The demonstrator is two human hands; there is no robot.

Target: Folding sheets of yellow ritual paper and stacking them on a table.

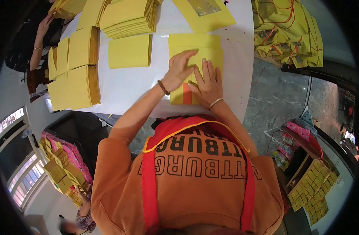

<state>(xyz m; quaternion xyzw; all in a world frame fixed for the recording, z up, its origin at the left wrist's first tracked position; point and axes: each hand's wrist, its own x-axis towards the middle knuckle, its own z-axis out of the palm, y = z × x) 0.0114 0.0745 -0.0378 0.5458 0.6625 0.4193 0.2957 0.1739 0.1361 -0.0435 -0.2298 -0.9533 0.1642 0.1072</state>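
Observation:
A yellow paper bag (pixel 177 43) with an orange strip (pixel 187 94) lies flat in front of me on the white table, partly hidden under my hands. My left hand (pixel 180 71) rests on its middle, with thumb and forefinger apart. Flat on its right half is my right hand (pixel 208 83), fingers stretched out and the thumb near the orange strip. Neither hand grips anything. Just left of this bag lies a small folded yellow stack (pixel 129 51). Beyond it, toward the far right, sits another yellow bag (pixel 187 17) with a clear window.
Stacks of folded yellow bags (pixel 71 88) line the table's (pixel 126 86) left side and far edge. A heap of yellow bags with red cords (pixel 289 35) stands beyond the right edge. Another person's arm (pixel 39 41) reaches in at the far left. A second person (pixel 83 217) is at lower left.

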